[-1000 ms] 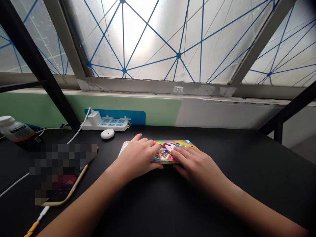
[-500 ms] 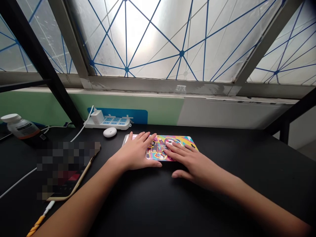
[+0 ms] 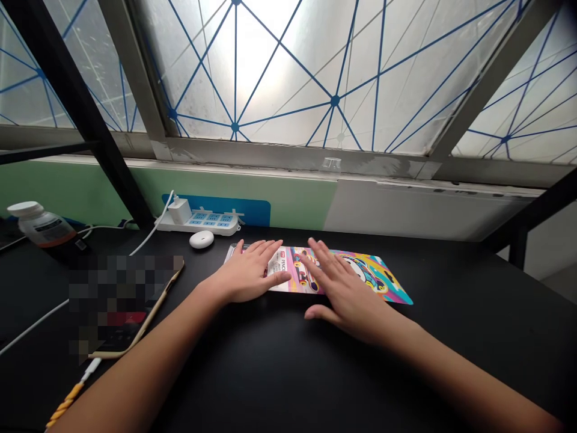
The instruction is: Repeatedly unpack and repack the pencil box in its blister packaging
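Observation:
A flat, brightly printed cartoon pouch (image 3: 369, 273) lies spread out on the black desk (image 3: 279, 373), its right end reaching toward the desk's middle right. My left hand (image 3: 247, 276) rests flat on the pouch's left end, fingers stretched out. My right hand (image 3: 345, 291) lies flat on the pouch's middle, fingers spread and pointing away from me. Neither hand grips anything.
A white power strip (image 3: 202, 221) with a plugged charger sits by the back wall, a small white oval case (image 3: 201, 239) in front of it. At the left are a white-capped bottle (image 3: 38, 224), a phone (image 3: 121, 313) with a blurred screen, and cables (image 3: 31, 328).
The pouch has been unfolded and spread to the right. My right hand has slid right and flattened on it. My left hand stayed on the left end.

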Action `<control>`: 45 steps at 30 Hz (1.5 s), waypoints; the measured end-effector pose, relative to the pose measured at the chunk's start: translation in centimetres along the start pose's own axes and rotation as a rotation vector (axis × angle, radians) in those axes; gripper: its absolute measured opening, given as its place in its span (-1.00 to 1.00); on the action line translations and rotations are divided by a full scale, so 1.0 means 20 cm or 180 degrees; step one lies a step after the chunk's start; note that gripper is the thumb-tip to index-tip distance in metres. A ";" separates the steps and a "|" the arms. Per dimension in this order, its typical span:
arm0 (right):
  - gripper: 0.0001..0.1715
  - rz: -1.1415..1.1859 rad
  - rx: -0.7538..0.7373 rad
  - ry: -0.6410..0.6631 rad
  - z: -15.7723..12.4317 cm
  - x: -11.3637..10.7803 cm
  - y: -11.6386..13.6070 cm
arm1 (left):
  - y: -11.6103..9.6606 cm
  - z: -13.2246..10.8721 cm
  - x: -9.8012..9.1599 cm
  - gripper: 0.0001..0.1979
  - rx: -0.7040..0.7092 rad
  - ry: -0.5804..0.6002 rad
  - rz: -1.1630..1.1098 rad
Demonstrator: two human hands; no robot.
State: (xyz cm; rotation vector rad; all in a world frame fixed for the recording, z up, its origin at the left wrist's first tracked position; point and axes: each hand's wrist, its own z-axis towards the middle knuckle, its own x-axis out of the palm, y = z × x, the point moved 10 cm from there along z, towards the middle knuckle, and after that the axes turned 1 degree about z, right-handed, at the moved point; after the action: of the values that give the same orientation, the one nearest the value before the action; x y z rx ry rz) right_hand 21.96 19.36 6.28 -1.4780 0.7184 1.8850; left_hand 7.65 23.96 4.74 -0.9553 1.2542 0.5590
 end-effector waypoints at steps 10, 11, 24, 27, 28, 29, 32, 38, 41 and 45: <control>-0.09 0.0202 0.0069 0.0684 -0.22 0.04 -0.29 | 0.10 0.02 -0.01 -0.21 -0.0108 0.0113 0.0039; 0.00 0.0142 0.0145 0.0619 -0.26 0.05 -0.34 | 0.11 0.02 -0.01 -0.21 -0.0110 0.0129 0.0042; -0.18 0.0165 0.0875 -0.1184 -0.50 -0.43 -0.11 | 0.16 0.03 -0.06 -0.32 -0.0340 -0.0249 -0.0013; -0.09 0.0390 -0.0223 -0.0144 -0.34 -0.13 0.31 | 0.15 0.03 -0.05 -0.41 -0.0384 -0.0282 -0.0086; -0.13 0.0535 -0.0414 0.0247 -0.31 -0.01 0.42 | 0.14 0.04 -0.05 -0.43 -0.0376 -0.0289 -0.0111; -0.17 0.0683 -0.0559 0.0601 -0.27 0.09 0.50 | 0.14 0.03 -0.05 -0.44 -0.0361 -0.0300 -0.0122; -0.18 0.0878 -0.0538 0.1067 -0.12 0.24 0.59 | 0.13 0.03 -0.05 -0.43 -0.0290 -0.0372 -0.0030; -0.25 0.0502 -0.0444 0.0964 0.15 0.22 0.58 | 0.12 0.04 -0.03 -0.43 -0.0246 -0.0402 0.0175; -0.41 0.0322 -0.0676 0.0896 0.18 0.14 0.61 | 0.12 0.04 -0.03 -0.43 -0.0243 -0.0427 0.0237; -0.52 0.0153 -0.0416 0.1069 0.25 0.00 0.43 | 0.11 0.04 -0.04 -0.42 -0.0248 -0.0416 0.0268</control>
State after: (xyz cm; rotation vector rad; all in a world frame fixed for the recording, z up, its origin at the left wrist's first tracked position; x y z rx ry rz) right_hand 12.35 17.44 7.71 -1.9041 0.7998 1.7656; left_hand 6.07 25.89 4.81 -0.9189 1.1661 0.7295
